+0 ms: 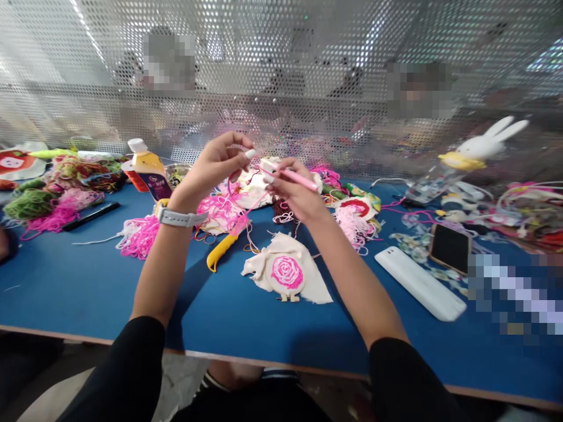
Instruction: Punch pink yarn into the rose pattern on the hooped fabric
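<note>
In the middle of the view both hands are raised above the table. My right hand (292,190) is closed around a pink punch needle (301,178) with a pen-like handle, its tip toward the left. My left hand (224,158), with a grey-banded watch, pinches pink yarn (229,186) that hangs below the fingers; the fine end between the fingertips is too small to make out. Below the hands, a small embroidery hoop (287,274) lies on the table. It holds cream cloth (316,278) with a pink and white spiral worked in it.
A yellow-handled cutter (222,251) lies left of the hoop. Pink yarn heaps (141,236), a glue bottle (149,167) and a black marker (91,216) are on the left. Rightward are a white case (420,283), a phone (450,248) and a rabbit-topped bottle (466,155). Perforated metal (281,76) stands behind.
</note>
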Demonstrator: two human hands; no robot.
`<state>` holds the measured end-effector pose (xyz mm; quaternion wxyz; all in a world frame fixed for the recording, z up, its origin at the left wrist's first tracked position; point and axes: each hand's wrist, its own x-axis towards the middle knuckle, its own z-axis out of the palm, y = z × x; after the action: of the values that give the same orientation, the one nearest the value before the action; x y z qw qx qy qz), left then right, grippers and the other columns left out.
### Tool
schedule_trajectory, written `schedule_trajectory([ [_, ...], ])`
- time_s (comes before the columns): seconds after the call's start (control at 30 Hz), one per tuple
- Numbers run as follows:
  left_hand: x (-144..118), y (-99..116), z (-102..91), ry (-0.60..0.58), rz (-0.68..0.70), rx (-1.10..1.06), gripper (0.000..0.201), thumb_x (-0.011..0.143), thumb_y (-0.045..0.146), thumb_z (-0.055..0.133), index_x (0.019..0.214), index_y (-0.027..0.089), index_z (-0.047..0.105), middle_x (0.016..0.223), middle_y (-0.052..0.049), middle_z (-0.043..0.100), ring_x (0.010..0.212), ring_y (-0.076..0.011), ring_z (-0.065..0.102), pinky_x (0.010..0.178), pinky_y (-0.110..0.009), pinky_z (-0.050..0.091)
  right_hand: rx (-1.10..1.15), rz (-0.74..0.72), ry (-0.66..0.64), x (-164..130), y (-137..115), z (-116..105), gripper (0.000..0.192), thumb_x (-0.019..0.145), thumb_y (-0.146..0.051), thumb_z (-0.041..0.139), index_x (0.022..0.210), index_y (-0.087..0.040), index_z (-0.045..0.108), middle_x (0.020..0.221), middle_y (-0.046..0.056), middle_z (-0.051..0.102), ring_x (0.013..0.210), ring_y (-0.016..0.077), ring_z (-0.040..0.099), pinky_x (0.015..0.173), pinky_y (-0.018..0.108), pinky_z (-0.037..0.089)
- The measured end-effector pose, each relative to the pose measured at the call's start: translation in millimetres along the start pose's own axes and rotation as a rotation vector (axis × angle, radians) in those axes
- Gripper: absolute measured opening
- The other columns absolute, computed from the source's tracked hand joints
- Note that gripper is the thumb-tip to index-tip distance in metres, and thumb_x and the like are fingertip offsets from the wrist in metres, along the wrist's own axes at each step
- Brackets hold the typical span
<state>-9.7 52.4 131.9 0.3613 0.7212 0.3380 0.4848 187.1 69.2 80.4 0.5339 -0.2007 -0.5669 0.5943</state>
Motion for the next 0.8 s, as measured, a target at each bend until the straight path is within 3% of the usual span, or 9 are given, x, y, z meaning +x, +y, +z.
schedule_trajectory([
  [0.1,-6.7,0.6,-19.5,-0.067,-0.107,0.046,0.026,0.08,0.042,0.073,0.092,0.02,0.065,0.062,0.004,0.051,0.053,-0.0052,0.04,0.047,-0.019,0.034,-0.107,-0.049,0.137,-6.4,-23.1,-42.7,0.04,0.061,-0.024,0.079,0.085,-0.025,0.048,0.076,-0.006,0.06,0.072,0.0088,0.063,0.061,0.019,0.052],
  [0.27,-14.5,0.9,-54.2,-0.104,-0.17,0.438,0.03,0.08,0.042,0.068,0.094,0.017,0.074,0.063,0.002,0.06,0.057,-0.0062,0.046,0.051,-0.017,0.038,-0.513,-0.126,0.187,-20.2,-45.8,-112.0,0.031,0.069,-0.026,0.075,0.086,-0.024,0.049,0.078,-0.003,0.059,0.066,0.0113,0.062,0.059,0.026,0.052],
  [0.33,-18.5,-1.2,-70.6,-0.126,-0.272,0.578,0.03,0.079,0.044,0.068,0.088,0.015,0.074,0.061,0.004,0.059,0.053,-0.005,0.046,0.052,-0.017,0.041,-0.668,-0.161,0.203,-25.0,-51.6,-132.8,0.027,0.07,-0.024,0.075,0.085,-0.023,0.052,0.075,-0.003,0.059,0.062,0.0113,0.061,0.057,0.026,0.051],
  [0.4,-24.4,-3.7,-87.0,-0.11,-0.389,0.654,0.036,0.078,0.046,0.068,0.095,0.015,0.072,0.064,0.005,0.061,0.053,-0.0034,0.047,0.058,-0.019,0.046,-0.766,-0.171,0.23,-29.1,-57.9,-149.0,0.023,0.07,-0.022,0.074,0.083,-0.023,0.055,0.07,-0.003,0.06,0.058,0.0114,0.06,0.055,0.026,0.048],
  [0.5,-35.4,-4.6,-104.1,-0.065,-0.466,0.616,0.034,0.082,0.04,0.067,0.096,0.01,0.069,0.068,0.005,0.064,0.06,-0.0019,0.051,0.072,-0.028,0.05,-0.777,-0.189,0.301,-36.1,-67.5,-164.4,0.021,0.068,-0.021,0.074,0.077,-0.024,0.056,0.061,-0.002,0.059,0.055,0.0129,0.059,0.05,0.026,0.043],
  [0.57,-41.4,-3.8,-108.2,0.037,-0.387,0.564,0.028,0.084,0.034,0.067,0.091,0.007,0.068,0.067,0.004,0.062,0.063,-0.0009,0.05,0.074,-0.025,0.048,-0.755,-0.231,0.352,-41.6,-72.3,-169.6,0.021,0.069,-0.024,0.075,0.077,-0.027,0.056,0.061,-0.001,0.06,0.058,0.0148,0.06,0.049,0.028,0.04],
  [0.67,-45.3,-5.6,-108.1,0.298,-0.218,0.553,0.026,0.085,0.033,0.066,0.094,0.008,0.069,0.067,0.004,0.059,0.063,-0.0014,0.048,0.069,-0.02,0.044,-0.779,-0.282,0.396,-48.0,-75.3,-175.2,0.019,0.074,-0.03,0.076,0.082,-0.031,0.058,0.07,0.0,0.063,0.058,0.0163,0.057,0.05,0.031,0.036],
  [0.73,-45.5,-9.5,-108.6,0.41,-0.218,0.703,0.029,0.087,0.036,0.063,0.097,0.009,0.07,0.065,0.004,0.058,0.061,-0.0027,0.044,0.068,-0.022,0.045,-0.81,-0.343,0.495,-48.9,-75.1,-181.3,0.02,0.074,-0.034,0.076,0.081,-0.033,0.058,0.071,0.0,0.063,0.051,0.0153,0.049,0.048,0.032,0.032],
  [0.8,-45.6,-12.8,-111.3,0.481,-0.25,1.023,0.032,0.088,0.036,0.057,0.099,0.01,0.072,0.067,0.001,0.06,0.062,-0.0061,0.044,0.074,-0.027,0.048,-0.811,-0.407,0.66,-47.7,-74.3,-189.5,0.024,0.07,-0.036,0.08,0.074,-0.031,0.056,0.068,0.0,0.062,0.045,0.0135,0.042,0.045,0.031,0.027],
])
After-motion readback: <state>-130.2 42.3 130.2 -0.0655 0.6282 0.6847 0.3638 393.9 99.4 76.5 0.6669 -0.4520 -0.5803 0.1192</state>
